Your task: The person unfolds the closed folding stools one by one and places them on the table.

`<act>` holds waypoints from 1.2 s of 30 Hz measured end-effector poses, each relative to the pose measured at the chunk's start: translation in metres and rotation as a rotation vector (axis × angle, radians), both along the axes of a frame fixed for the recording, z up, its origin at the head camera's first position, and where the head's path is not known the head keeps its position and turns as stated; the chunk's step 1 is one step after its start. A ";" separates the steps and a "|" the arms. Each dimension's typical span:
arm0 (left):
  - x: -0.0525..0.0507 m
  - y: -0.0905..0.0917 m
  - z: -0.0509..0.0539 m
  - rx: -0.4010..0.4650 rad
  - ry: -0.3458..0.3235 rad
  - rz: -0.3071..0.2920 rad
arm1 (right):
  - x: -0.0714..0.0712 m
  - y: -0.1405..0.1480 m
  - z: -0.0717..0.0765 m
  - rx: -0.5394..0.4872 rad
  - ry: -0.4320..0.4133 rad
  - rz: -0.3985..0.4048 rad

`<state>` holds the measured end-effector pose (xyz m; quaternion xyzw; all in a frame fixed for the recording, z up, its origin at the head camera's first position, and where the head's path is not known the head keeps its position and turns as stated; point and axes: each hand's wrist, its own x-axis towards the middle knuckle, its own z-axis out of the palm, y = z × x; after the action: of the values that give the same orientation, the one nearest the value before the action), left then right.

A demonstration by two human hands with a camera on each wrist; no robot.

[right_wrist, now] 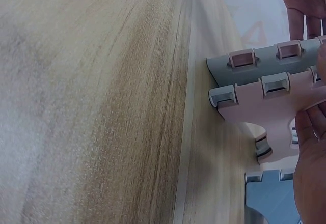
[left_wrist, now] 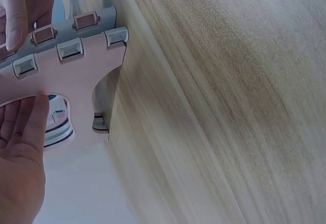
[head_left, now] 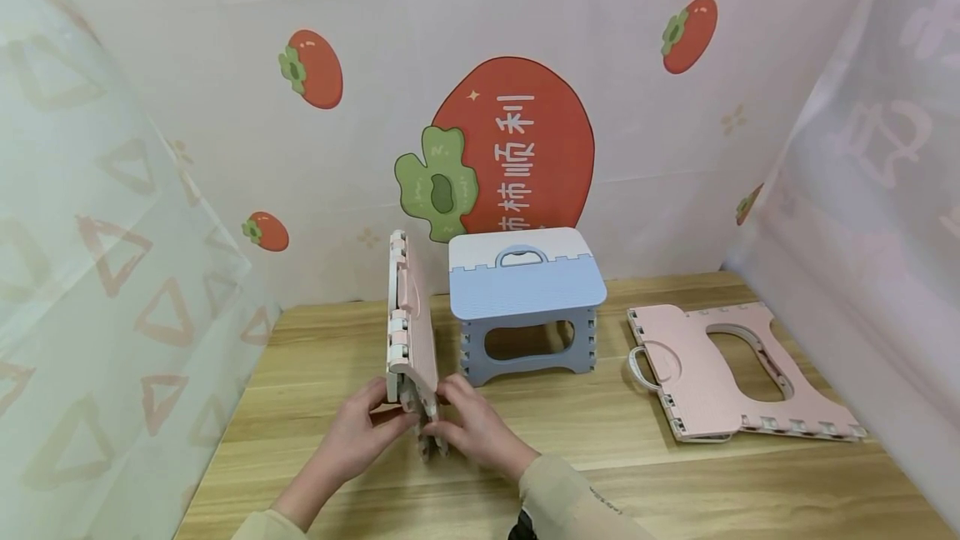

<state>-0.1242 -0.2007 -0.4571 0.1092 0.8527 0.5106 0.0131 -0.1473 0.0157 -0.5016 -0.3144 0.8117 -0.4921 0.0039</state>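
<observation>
A pink-and-white folding stool stands on its edge on the table, its hinged panels slightly apart at the near end. From the left, my left hand grips that end. My right hand pinches the opposite side, thumb toward me. In the left wrist view, the left hand has its fingertips at the oval opening of a pink leg panel. The right wrist view has the right hand against a similar panel; some of its fingers are cut off by the frame.
A blue-and-white stool stands unfolded just right of the held one, close to the back wall. Farther right, a second pink stool lies flat, its handle sticking out. Printed cloth walls enclose the wooden table.
</observation>
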 end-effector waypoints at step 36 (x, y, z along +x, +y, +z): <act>0.001 -0.012 -0.003 -0.026 0.033 0.009 | 0.000 0.001 -0.002 -0.006 -0.034 0.006</act>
<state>-0.1230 -0.2130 -0.4596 0.1134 0.8598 0.4978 -0.0019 -0.1471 0.0162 -0.5033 -0.3084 0.8092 -0.4997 0.0181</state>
